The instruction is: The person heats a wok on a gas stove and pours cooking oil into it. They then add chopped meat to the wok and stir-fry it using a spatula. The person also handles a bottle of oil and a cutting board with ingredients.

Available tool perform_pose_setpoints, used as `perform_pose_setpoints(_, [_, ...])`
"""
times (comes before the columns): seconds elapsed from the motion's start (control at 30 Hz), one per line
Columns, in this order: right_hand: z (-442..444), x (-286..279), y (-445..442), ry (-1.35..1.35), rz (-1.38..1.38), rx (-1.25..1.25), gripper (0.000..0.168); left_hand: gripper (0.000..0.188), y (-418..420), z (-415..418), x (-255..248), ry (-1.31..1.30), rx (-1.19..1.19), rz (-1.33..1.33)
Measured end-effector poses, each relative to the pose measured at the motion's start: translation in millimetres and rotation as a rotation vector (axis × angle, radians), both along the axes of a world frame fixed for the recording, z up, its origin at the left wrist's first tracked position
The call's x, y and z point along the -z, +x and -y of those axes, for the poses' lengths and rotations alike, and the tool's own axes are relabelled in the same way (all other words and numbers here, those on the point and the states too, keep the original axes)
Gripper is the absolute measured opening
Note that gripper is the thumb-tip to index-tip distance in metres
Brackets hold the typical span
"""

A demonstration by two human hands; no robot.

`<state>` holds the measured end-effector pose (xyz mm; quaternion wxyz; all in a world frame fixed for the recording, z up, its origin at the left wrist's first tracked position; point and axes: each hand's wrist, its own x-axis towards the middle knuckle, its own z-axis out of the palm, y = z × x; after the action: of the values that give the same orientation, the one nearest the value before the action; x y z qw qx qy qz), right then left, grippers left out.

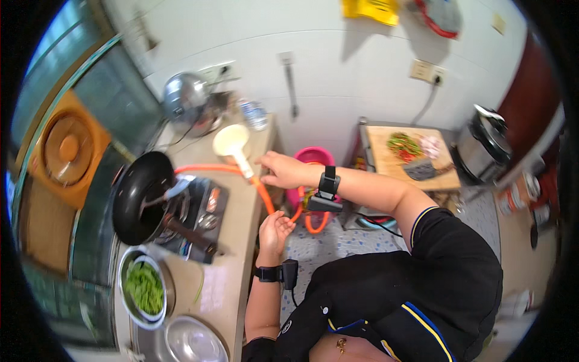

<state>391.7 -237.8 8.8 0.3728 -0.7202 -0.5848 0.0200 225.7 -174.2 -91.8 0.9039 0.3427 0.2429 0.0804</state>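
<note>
My right hand (pixel 285 169) reaches over the counter's edge, fingers apart and apparently empty, just right of a cream ladle's (pixel 230 139) handle. An orange gas hose (pixel 264 194) runs beneath the handle end and bends down to the fingertips of my left hand (pixel 273 233). That hand is palm up with curled fingers; whether it grips the hose cannot be told. The hose's other side leads to a portable gas stove (pixel 210 217). A black wok (pixel 140 199) sits tilted on the stove, with a light-handled utensil (pixel 174 190) in it.
Leafy greens (pixel 144 287) fill a bowl at lower left, near a metal basin (pixel 194 339). A pink bucket (pixel 314 154) stands below my right forearm. Right of it, a cutting board (pixel 380 156) bears chopped vegetables and a cleaver (pixel 420 169), beside an electric pressure cooker (pixel 481 147).
</note>
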Motion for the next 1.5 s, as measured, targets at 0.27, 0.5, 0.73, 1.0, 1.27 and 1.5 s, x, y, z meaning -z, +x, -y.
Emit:
perform_pose_setpoints(0.27, [243.2,70.7,91.1,-0.119,-0.121,0.522,0.026,0.016,110.3,105.1,-9.8,0.082,0.373,-0.004])
perform_pose_setpoints(0.5, [423.4,97.7,147.0,-0.112,-0.54,0.789,0.024,0.014,204.1,225.9,-5.8,0.105,0.519,-0.06])
perform_pose_setpoints(0.73, [521.5,105.6,188.1,0.082,-1.004,0.741,0.018,0.015,285.8,353.0,12.5,0.081,0.615,-0.138])
perform_pose_setpoints(1.0, [588.4,143.8,188.1,-0.37,0.195,0.644,0.012,0.014,329.2,406.4,10.2,0.155,0.581,-0.253])
perform_pose_setpoints(1.27, [582.2,152.8,194.7,-0.403,0.191,0.464,0.017,0.013,336.4,407.2,1.9,0.127,0.486,-0.202])
perform_pose_setpoints(1.5, [615.0,106.7,172.1,-0.267,-0.15,0.522,0.025,0.013,339.3,365.4,-34.4,0.217,0.233,-0.004])
